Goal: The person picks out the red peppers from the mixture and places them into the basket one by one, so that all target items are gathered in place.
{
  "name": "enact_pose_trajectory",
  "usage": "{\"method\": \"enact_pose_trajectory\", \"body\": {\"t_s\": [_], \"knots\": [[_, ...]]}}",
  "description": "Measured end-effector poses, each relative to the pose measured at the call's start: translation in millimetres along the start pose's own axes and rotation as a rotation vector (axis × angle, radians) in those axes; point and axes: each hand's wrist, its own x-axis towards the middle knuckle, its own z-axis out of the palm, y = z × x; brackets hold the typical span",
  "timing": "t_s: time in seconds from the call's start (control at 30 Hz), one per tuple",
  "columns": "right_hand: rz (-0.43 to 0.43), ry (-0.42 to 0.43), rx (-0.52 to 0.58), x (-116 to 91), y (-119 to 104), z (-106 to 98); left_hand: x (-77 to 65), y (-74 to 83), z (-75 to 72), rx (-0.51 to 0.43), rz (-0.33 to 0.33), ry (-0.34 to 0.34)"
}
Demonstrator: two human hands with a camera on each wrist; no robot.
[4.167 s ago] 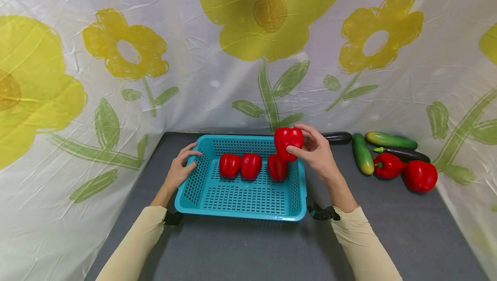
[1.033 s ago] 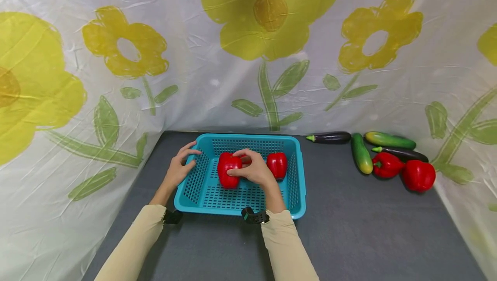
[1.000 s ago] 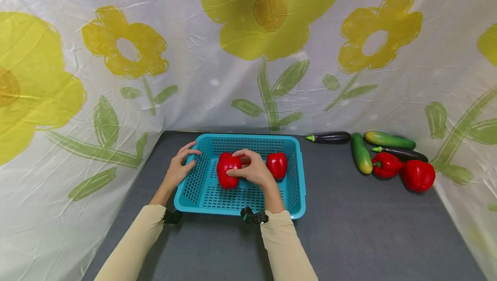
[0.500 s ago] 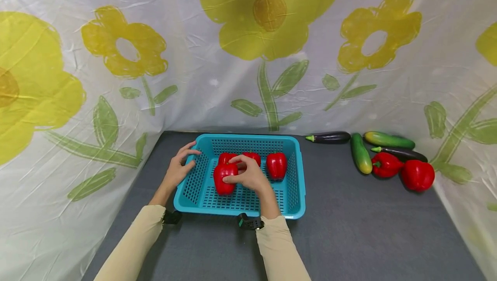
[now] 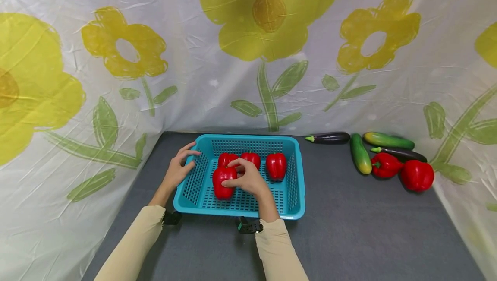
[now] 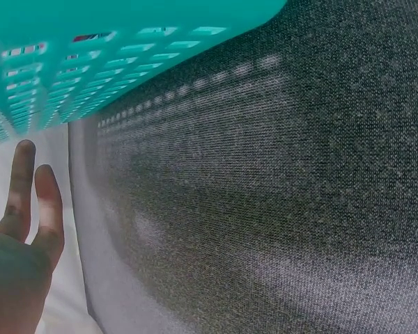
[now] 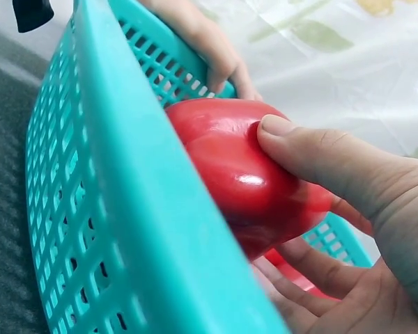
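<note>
A turquoise perforated plastic basket (image 5: 248,215) stands on the dark cloth. My right hand (image 5: 248,179) grips a red bell pepper (image 5: 223,183) inside its front-left part. The thumb (image 7: 292,139) presses the pepper's side in the right wrist view, with the other fingers around the far side. Behind lie two more red bell peppers (image 5: 227,159), partly hidden by the hand and the held one. A further pepper (image 5: 276,166) sits at the basket's right. My left hand (image 5: 177,169) holds the basket's left rim, fingertips hooked over it; two fingers (image 6: 49,209) show below the wall.
On the cloth (image 5: 349,229) to the right are an eggplant (image 5: 331,137), two cucumbers (image 5: 361,153), a second eggplant (image 5: 404,154) and two red bell peppers (image 5: 417,176). A white curtain with yellow flowers (image 5: 186,99) hangs close behind the basket.
The right hand has carried the pepper from above the basket's right side to its left, then slightly toward the front, uncovering the peppers behind. The left hand has stayed at the rim.
</note>
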Motion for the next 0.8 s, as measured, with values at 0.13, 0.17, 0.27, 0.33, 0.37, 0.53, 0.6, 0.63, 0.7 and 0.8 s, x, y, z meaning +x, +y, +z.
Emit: {"method": "enact_pose_trajectory", "body": {"t_s": [0.13,0.17,0.27,0.33,0.37,0.53,0.6,0.63,0.7,0.8], "knots": [[-0.003,-0.014,-0.007,-1,1,-1,0.4,-0.8,-0.1,0.006,0.005,-0.001],[-0.005,-0.018,-0.011,-2,1,-1,0.4,-1.1,0.0,0.007,0.007,-0.001],[0.004,-0.029,0.001,-4,1,-3,0.1,-1.6,-0.3,0.012,0.007,-0.004],[0.011,-0.039,0.007,-5,-1,-5,-0.1,-2.0,-0.5,0.015,0.010,-0.005],[0.013,-0.046,0.009,-6,-1,-6,-0.3,-1.9,-0.7,0.016,0.011,-0.005],[0.002,-0.076,-0.009,-8,-9,-16,-0.4,-0.8,-0.8,0.023,0.009,-0.004],[-0.008,-0.086,-0.012,-8,-10,-20,-0.3,-0.7,-0.5,0.025,0.005,-0.003],[-0.015,-0.091,-0.015,-9,-11,-22,-0.1,-1.0,-0.4,0.024,0.003,-0.002],[-0.027,-0.098,-0.014,-9,-12,-26,0.2,-1.4,0.1,0.027,-0.002,0.001],[-0.035,-0.104,-0.024,-10,-13,-33,0.4,-0.6,0.5,0.027,-0.011,0.007]]}}
